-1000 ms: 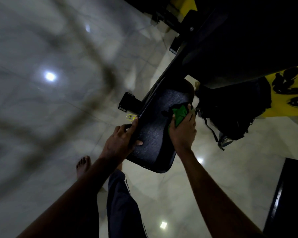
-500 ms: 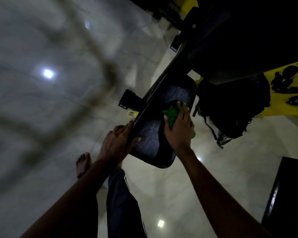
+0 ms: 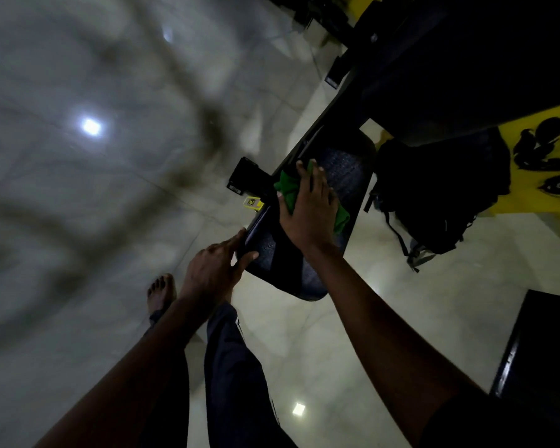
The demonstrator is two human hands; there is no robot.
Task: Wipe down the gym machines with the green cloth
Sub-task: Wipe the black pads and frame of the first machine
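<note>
On the near left edge of the machine's black seat pad [image 3: 345, 176], I observed the left hand [image 3: 214, 270] gripping the rim, with the thumb on the top face and the fingers wrapped under. The right hand [image 3: 311, 210] lay flat with its fingers spread, pressing the green cloth [image 3: 287, 189] onto the pad's top face near the left edge. Cloth showed on both sides of the palm. The pad's rounded near end overhung pale floor tiles [image 3: 110, 205], with open floor to its left and below. A bare foot [image 3: 160, 294] stood near the left wrist. A black backpack [image 3: 434, 195] sat on the floor near the pad's right edge. I could not tell its contents.
</note>
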